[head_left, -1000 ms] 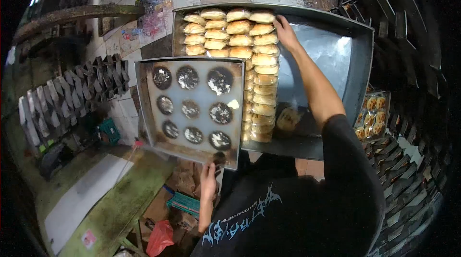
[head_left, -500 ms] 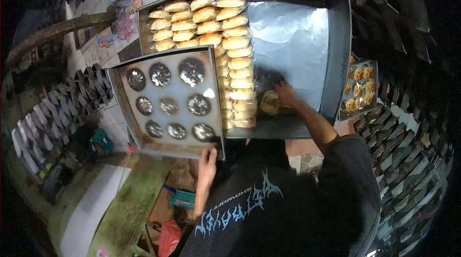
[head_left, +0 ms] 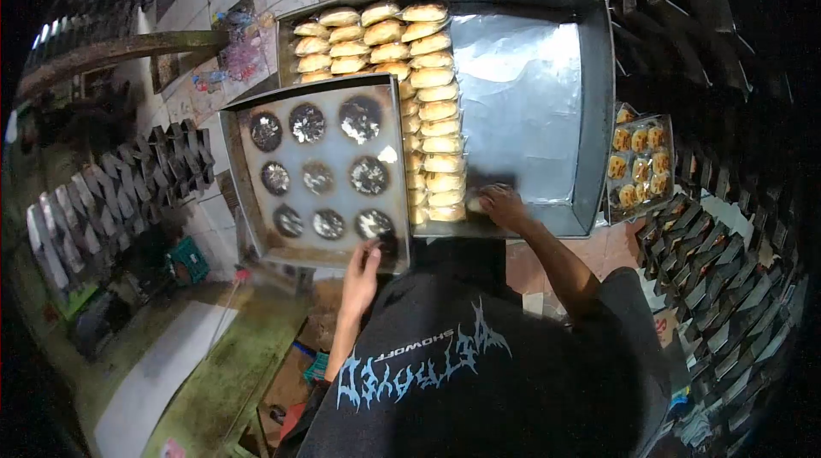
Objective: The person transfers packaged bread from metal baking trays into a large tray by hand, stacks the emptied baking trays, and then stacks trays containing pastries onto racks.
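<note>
My left hand [head_left: 363, 274] is closed on the near rim of a small square baking tray [head_left: 321, 223], its fingertips just over the edge. That tray has several dark round burnt marks with pale flakes and overlaps the left part of a large metal tray [head_left: 598, 116]. Rows of golden buns [head_left: 440, 110] in clear wrappers stand tightly packed there; the small tray hides some. Low in the large tray, at the near end of the rightmost row, my right hand [head_left: 503, 205] has its fingers closed around a wrapped bun [head_left: 475, 203], mostly covered by the hand.
Shiny lining [head_left: 517, 107] covers the large tray's right part. At the right stands a smaller tray of marked buns [head_left: 640, 163]. Stacked metal pans [head_left: 718, 278] crowd the right side, and more pans [head_left: 103, 201] line the left. A green table [head_left: 231, 364] is at lower left.
My right hand has moved down and left with the bun, up to the end of the row. My left hand has shifted slightly up along the small tray's rim.
</note>
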{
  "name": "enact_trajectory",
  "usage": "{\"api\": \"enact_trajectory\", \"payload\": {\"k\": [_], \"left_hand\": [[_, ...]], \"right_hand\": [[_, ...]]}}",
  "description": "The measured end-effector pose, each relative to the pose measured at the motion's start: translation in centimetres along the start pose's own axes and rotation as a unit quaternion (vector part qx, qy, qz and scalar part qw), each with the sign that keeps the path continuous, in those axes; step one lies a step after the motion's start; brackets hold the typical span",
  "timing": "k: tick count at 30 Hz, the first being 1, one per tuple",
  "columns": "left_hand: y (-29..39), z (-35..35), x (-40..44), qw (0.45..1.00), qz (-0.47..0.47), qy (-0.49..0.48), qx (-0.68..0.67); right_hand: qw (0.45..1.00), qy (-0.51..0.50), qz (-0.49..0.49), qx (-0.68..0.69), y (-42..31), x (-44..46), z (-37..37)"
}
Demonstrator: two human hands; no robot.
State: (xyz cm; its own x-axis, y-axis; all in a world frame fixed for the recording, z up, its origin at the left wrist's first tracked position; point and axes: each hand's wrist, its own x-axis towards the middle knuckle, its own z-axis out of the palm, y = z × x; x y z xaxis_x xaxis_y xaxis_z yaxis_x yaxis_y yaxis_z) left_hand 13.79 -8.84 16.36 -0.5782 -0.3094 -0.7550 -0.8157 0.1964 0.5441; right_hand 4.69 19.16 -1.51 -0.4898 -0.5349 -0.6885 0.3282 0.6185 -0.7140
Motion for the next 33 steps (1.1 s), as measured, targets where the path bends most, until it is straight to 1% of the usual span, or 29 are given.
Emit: {"api": "enact_trajectory", "payload": {"k": [2,3,5,6,8,9,10,11,12,13,14,15,16,17,18,19,20,21,22,23,24,25,26,28,29,30,31,32,33], "left_hand": [[-0.1,-0.9,-0.3,1.0,-0.001,-0.003,0.011],[-1.0,-1.6,-0.3,1.0,-0.002,-0.006,0.011],[-1.1,-3.3,-0.1,0.998,-0.043,-0.003,0.036],[-1.9,-4.1,0.1,0.998,-0.043,-0.01,0.038],[-4.1,-5.7,0.9,0.996,-0.081,0.025,0.032],[-5.1,-6.8,1.4,0.997,-0.07,0.012,0.026],[-6.5,-7.8,1.8,0.998,-0.059,0.011,0.016],[-7.4,-8.7,2.0,0.999,-0.022,0.024,0.027],[-8.1,-9.8,2.3,0.998,0.018,0.039,0.037],[-7.1,-11.4,2.2,0.999,0.024,0.012,0.022],[-9.1,-13.5,3.2,0.998,0.062,0.016,0.004],[-8.2,-15.5,3.2,0.992,0.123,0.035,-0.006],[-7.6,-18.2,3.6,0.977,0.193,0.078,0.042],[-8.3,-21.1,4.5,0.97,0.186,0.155,0.023],[-11.7,-24.9,8.0,0.949,0.224,0.223,-0.018],[-11.7,-27.7,10.3,0.911,0.263,0.316,-0.035],[-10.7,-30.1,12.4,0.911,0.21,0.354,-0.017],[-11.1,-32.6,16.0,0.945,0.127,0.299,0.033],[-15.3,-33.2,20.0,0.969,0.184,0.127,0.107],[-19.6,-33.9,23.9,0.957,0.243,-0.053,0.148],[-15.3,-33.5,17.0,0.998,0.043,-0.053,0.017],[-18.5,-33.2,17.2,0.968,0.096,-0.118,-0.197],[-24.3,-29.7,21.7,0.984,0.045,-0.042,-0.168],[-28.5,-33.0,16.5,0.977,0.098,-0.048,-0.184],[-32.6,-34.0,14.8,0.969,0.139,-0.007,-0.202],[-36.4,-35.8,11.7,0.986,0.07,0.05,-0.14],[-41.7,-36.5,10.1,0.967,0.04,0.052,-0.248],[-45.0,-38.4,6.7,0.921,0.039,0.106,-0.373],[-51.9,-36.6,6.3,0.9,0.019,0.206,-0.384]], "right_hand": [[0.992,-0.029,0.007,-0.124,1.5,1.1,1.4],[0.992,-0.022,0.005,-0.121,2.2,1.5,2.5],[0.978,0.021,-0.086,-0.189,3.4,1.0,5.4],[0.979,0.023,-0.079,-0.188,3.0,0.0,6.1],[0.893,0.188,-0.191,-0.362,1.8,-2.3,6.7],[0.893,0.187,-0.18,-0.367,0.2,-3.5,6.2],[0.953,0.094,-0.073,-0.278,-1.6,-4.4,5.2],[0.983,0.0,0.035,-0.18,-2.8,-4.6,4.9],[0.981,0.004,0.042,-0.188,-2.7,-4.4,5.1],[0.987,0.045,0.053,-0.148,-2.2,-4.1,5.1],[0.988,0.089,0.061,-0.109,-1.7,-3.9,5.0],[0.973,0.199,0.078,-0.084,-1.5,-3.4,4.8],[0.946,0.306,0.088,-0.057,-1.7,-2.7,4.9],[0.922,0.382,0.066,0.002,-3.1,-2.4,5.3],[0.89,0.45,0.039,0.062,-5.3,-2.0,5.9],[0.889,0.446,0.04,0.099,-7.2,-1.6,7.5],[0.892,0.43,0.037,0.136,-8.8,-0.6,10.1],[0.87,0.455,-0.018,0.19,-9.8,1.5,13.0],[0.852,0.459,-0.067,0.241,-10.3,3.3,16.0],[0.906,0.405,0.0,0.125,-11.4,4.0,17.9],[0.883,0.437,0.04,0.167,-12.0,4.6,18.7],[0.853,0.471,0.076,0.211,-12.4,5.2,19.4],[0.846,0.504,0.044,0.17,-21.5,4.0,23.8],[0.943,0.301,-0.057,0.129,-10.1,4.7,18.1],[0.918,0.38,-0.043,-0.108,-10.6,4.7,18.9],[0.939,0.297,0.006,-0.172,-16.1,4.3,22.4],[0.934,0.274,0.033,-0.226,-21.2,6.1,26.6],[0.9,0.165,-0.163,-0.369,-19.9,8.8,27.6],[0.972,0.194,0.004,-0.136,-30.5,11.3,37.4]]}}
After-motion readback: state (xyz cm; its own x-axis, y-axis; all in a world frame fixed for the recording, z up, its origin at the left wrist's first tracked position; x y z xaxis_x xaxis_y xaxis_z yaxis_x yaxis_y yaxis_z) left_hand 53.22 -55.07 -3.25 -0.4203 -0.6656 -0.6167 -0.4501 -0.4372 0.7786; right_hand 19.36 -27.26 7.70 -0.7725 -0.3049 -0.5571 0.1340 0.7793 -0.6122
